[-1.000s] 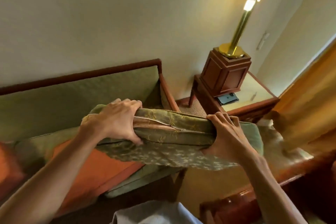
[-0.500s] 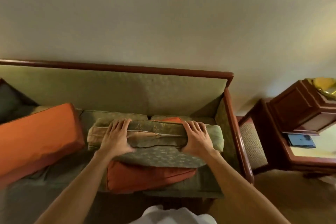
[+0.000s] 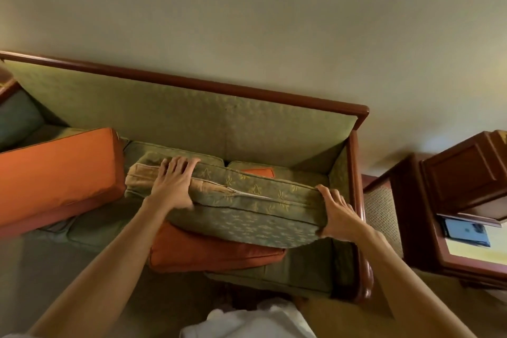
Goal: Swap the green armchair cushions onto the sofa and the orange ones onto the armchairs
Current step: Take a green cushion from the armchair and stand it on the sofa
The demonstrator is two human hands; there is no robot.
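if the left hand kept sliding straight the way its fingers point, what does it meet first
The left hand lies on the green cushion, fingers aimed at the sofa's back. Going straight on, it would likely run off the cushion's far edge, over the green seat cushion, and meet the sofa backrest first, though depth is hard to judge.

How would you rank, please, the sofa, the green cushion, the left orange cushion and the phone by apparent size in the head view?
1. Sofa
2. and 3. Green cushion and left orange cushion: they look about alike, and the orange one is cut off by the frame edge, so I leave them unranked.
4. Phone
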